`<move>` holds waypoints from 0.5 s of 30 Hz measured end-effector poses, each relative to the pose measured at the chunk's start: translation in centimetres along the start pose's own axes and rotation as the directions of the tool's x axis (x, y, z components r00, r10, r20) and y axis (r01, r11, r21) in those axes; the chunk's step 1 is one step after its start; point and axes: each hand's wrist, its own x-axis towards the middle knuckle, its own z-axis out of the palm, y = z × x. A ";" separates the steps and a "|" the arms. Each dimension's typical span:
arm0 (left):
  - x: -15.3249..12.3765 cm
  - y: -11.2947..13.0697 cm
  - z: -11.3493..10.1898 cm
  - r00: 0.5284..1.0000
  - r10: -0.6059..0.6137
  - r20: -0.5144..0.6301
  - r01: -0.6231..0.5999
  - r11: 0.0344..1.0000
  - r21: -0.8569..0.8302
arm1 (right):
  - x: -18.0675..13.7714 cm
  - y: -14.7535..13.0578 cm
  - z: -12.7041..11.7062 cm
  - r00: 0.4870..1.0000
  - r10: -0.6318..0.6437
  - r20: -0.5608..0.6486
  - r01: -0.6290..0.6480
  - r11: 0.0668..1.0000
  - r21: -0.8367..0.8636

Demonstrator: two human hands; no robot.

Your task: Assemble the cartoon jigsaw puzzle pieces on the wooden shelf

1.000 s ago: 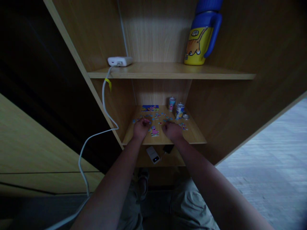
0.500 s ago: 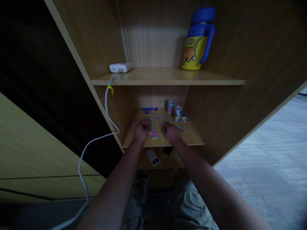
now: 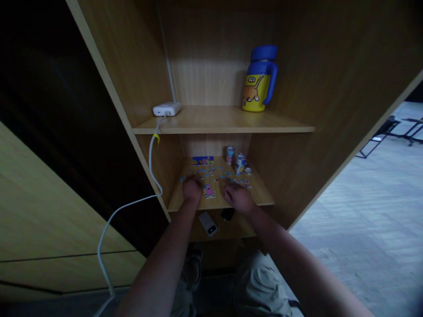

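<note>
Both hands are over a low wooden shelf (image 3: 185, 201) scattered with small jigsaw puzzle pieces (image 3: 211, 171). My left hand (image 3: 192, 188) is at the left, back of the hand up, its fingertips dark and hard to make out among the pieces. My right hand (image 3: 238, 196) rests at the right with fingers curled in; what they hold, if anything, is hidden. Between the hands lies a joined puzzle section (image 3: 209, 191) with a pink figure. A few pieces are clustered just beyond my right hand. A blue picture strip (image 3: 202, 160) lies at the back.
Two small printed cans (image 3: 230, 155) and a round lid (image 3: 248, 170) stand back right. Above, a shelf holds a blue and yellow jug (image 3: 259, 81) and a white power bank (image 3: 167, 109) with a cable (image 3: 123, 206) hanging left. Below lies a pale phone (image 3: 208, 223).
The camera view has shifted, so the shelves sit lower in the picture. My left hand has turned back-up and reaches further left among the pieces. The right hand stays near its place, still curled.
</note>
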 end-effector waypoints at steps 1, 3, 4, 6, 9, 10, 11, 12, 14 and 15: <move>0.0 0.0 0.0 1.000 0.007 -0.002 -0.007 1.000 0.011 | -1.1 0.5 0.1 0.999 -0.029 -0.016 0.029 1.000 0.008; 0.0 0.0 0.0 1.000 0.021 -0.001 -0.021 0.999 0.029 | -4.0 1.4 0.4 0.996 -0.080 -0.045 0.081 0.997 0.021; 0.0 0.0 0.0 1.000 0.027 0.001 -0.027 0.999 0.037 | -5.8 1.8 0.5 0.993 -0.103 -0.057 0.105 0.994 0.026; 0.1 0.1 -0.1 0.999 0.036 0.012 -0.037 0.998 0.054 | -9.7 2.4 0.7 0.987 -0.135 -0.084 0.138 0.990 0.033; 0.1 0.2 -0.3 0.999 0.039 0.035 -0.042 0.996 0.079 | -15.8 2.8 0.9 0.982 -0.140 -0.130 0.146 0.988 0.040; 0.1 0.3 -0.4 0.998 0.040 0.042 -0.044 0.995 0.085 | -17.8 2.8 0.9 0.980 -0.139 -0.142 0.147 0.988 0.045; 0.1 0.3 -0.5 0.998 0.042 0.048 -0.046 0.995 0.088 | -19.8 2.7 1.1 0.979 -0.138 -0.150 0.147 0.988 0.049; 0.1 0.3 -0.6 0.998 0.043 0.052 -0.047 0.995 0.091 | -21.7 2.7 1.3 0.979 -0.131 -0.158 0.141 0.989 0.053; 0.1 0.4 -0.8 0.997 0.047 0.055 -0.052 0.994 0.092 | -25.4 2.3 2.3 0.981 -0.134 -0.141 0.144 0.987 0.066; 0.1 0.4 -0.9 0.997 0.050 0.055 -0.054 0.994 0.091 | -27.2 2.0 3.1 0.986 -0.134 -0.095 0.141 0.988 0.066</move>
